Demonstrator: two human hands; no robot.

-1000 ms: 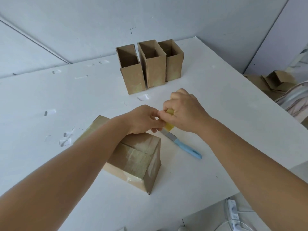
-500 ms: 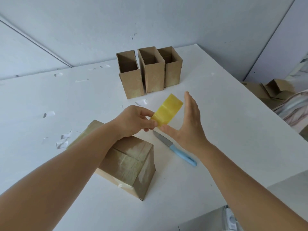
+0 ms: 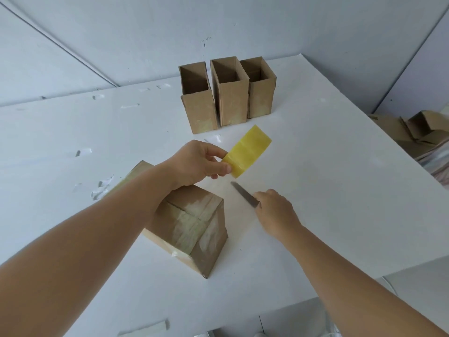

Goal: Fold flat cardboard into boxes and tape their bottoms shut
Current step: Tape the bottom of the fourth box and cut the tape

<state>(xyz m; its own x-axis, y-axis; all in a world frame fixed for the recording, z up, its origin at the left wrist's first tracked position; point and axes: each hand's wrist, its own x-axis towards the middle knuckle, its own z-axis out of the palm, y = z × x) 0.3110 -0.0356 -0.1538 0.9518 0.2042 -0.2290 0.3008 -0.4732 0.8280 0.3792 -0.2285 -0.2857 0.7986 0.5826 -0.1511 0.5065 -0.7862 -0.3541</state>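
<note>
Boxes [image 3: 228, 93] behind, knife [image 3: 244, 195] under right hand [image 3: 274, 212]

- Three open boxes [image 3: 227, 93] stand in a tight row at the top centre, so there's no way through between them.
- A box on its side [image 3: 192, 227] fills the centre-left.
- A knife [image 3: 244, 195] lies just right of that box.
- The table [image 3: 340, 190] is wide open on the right, and the far left has just tape scraps [image 3: 102, 188].

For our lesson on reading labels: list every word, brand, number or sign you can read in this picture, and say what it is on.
None can be read.
Three upright boxes: plain cardboard, no print.
Taped box lying on the table: no print visible.
Yellow tape in the left hand: blank.
Knife under the right hand: no marking visible.
</note>
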